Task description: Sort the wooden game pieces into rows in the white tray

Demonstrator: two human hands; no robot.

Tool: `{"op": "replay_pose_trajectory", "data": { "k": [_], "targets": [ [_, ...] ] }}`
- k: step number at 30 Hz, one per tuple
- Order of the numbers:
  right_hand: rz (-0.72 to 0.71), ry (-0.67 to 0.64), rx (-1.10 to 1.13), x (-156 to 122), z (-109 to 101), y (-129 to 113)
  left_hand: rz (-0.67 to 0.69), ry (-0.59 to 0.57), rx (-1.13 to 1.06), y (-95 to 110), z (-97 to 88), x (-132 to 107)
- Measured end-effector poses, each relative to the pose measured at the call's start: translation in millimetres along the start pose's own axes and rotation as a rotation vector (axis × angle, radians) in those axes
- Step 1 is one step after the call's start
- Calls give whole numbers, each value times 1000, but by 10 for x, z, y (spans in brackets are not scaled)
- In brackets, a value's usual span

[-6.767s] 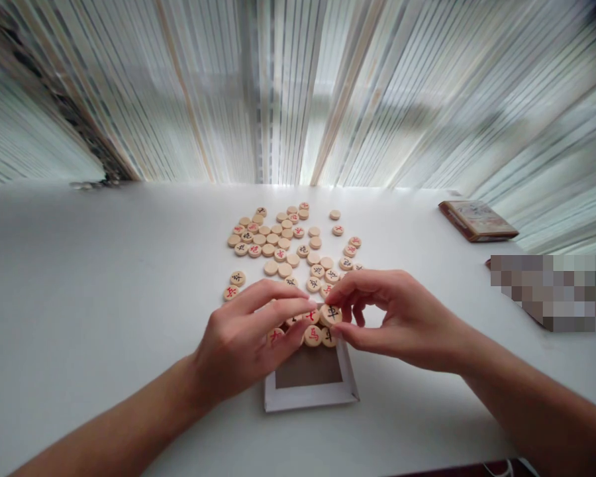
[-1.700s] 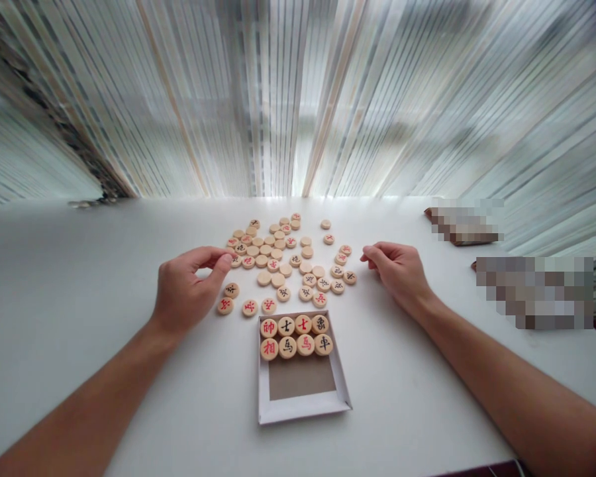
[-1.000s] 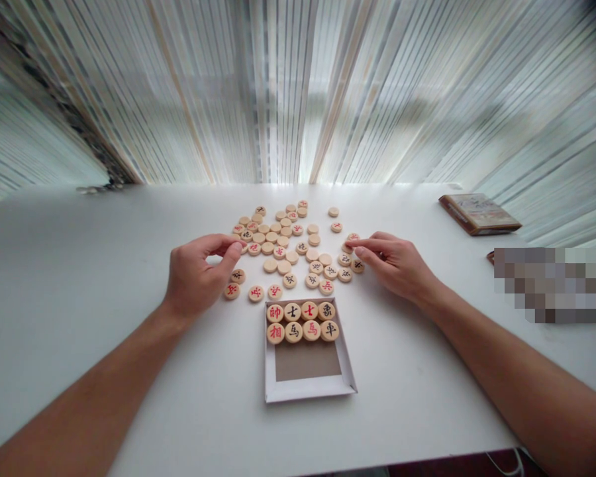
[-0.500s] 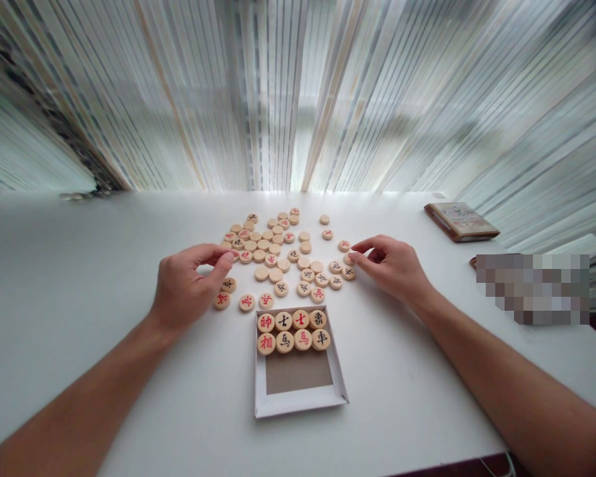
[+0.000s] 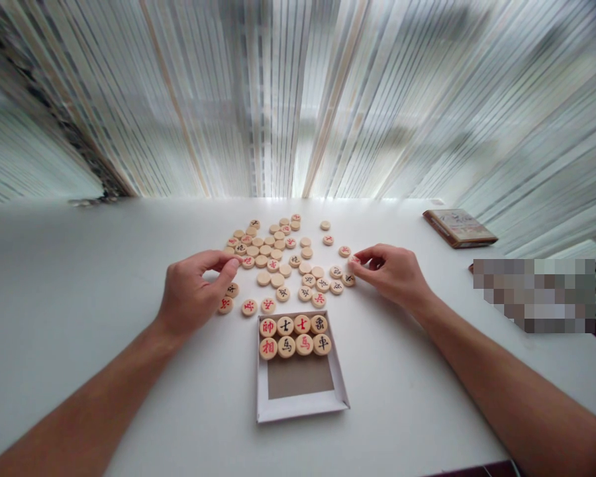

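Observation:
Round wooden Chinese chess pieces lie loosely spread over the white table, some blank side up, others showing red or black characters. My left hand is at the cluster's left edge, thumb and forefinger pinched at a piece mostly hidden by the fingertips. On the right side, my right hand pinches a red-marked chess piece between thumb and forefinger. A shallow white box sits in front, with two rows of pieces, red and black characters up, at its far end; its near part shows a brown bottom.
A flat brown-edged box lies at the back right of the table. Nearer on the right is a blurred-out item. Striped string curtains hang behind the table's far edge.
The view has tilted slightly, so everything sits a little lower. The piece in my right hand has shifted slightly away from its neighbours. My left hand stays pinched in nearly the same place.

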State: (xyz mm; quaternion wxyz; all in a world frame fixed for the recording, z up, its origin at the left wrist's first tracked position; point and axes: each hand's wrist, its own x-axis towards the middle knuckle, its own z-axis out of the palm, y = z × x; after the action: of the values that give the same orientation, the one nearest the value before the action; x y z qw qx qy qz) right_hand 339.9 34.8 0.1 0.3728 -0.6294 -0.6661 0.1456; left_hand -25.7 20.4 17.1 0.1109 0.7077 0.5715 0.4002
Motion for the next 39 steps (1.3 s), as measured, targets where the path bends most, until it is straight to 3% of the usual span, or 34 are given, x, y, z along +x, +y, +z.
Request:
{"op": "replay_pose_trajectory", "data": {
  "k": [5,10,15,19,24,28,39],
  "targets": [
    [84,16,227,-40,11,-43,73,-10,-78,111,15,-59],
    [43,-98,452,-230,77,-448,122,-129,-287,360,37,-206],
    [92,-383,742,-435,131,-982,-44,-256,-626,522,44,-306],
    [164,-439,886,-465,243,-1222,-140,-321,-865,539,51,-300],
    [141,-406,966,-491,408,-1269,-145,-344,-917,525,58,-278],
    [82,-375,966,-584,404,-1205,-154,-350,-918,549,74,-337],
    [-102,-228,974,-685,372,-1172,14,-233,-642,665,60,-446]
  ]
}}
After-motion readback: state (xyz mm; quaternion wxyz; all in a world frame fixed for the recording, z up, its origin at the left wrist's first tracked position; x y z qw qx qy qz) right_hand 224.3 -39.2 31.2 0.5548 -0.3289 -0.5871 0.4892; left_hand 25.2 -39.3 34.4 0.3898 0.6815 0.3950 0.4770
